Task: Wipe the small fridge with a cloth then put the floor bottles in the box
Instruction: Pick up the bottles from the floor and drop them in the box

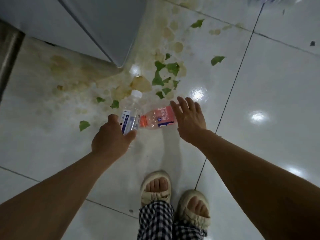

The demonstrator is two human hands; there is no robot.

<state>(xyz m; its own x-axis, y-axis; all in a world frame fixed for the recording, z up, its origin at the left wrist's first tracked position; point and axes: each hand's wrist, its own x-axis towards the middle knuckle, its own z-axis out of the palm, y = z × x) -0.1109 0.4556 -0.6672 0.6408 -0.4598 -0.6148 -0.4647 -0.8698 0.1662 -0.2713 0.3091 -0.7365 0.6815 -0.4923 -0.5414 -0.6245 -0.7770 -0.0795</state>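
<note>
- Cream open-toed slippers [174, 196] and black-and-white checked trousers [155, 220] at bottom edge, on glossy white tiled floor [268, 118].
- Left hand [110, 137] curled round clear plastic bottle with white cap and blue label [130, 115].
- Right hand [189, 118], fingers spread, over base end of pink-labelled clear bottle with orange cap [158, 118] lying on floor; contact unclear.
- Bottles touch near orange cap.
- Torn green leaf scraps [166, 73] and yellowish stains [140, 84] beyond, by grey fridge corner [107, 28].

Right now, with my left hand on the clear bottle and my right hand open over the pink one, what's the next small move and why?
Probably lower the right hand and curl its fingers round the pink bottle. That hand is spread open above the bottle's base end, gripping nothing, while the left hand already grips the clear bottle. Both bottles lie on the tiled floor, so one grasp would free both for the box, which is out of view.
</note>
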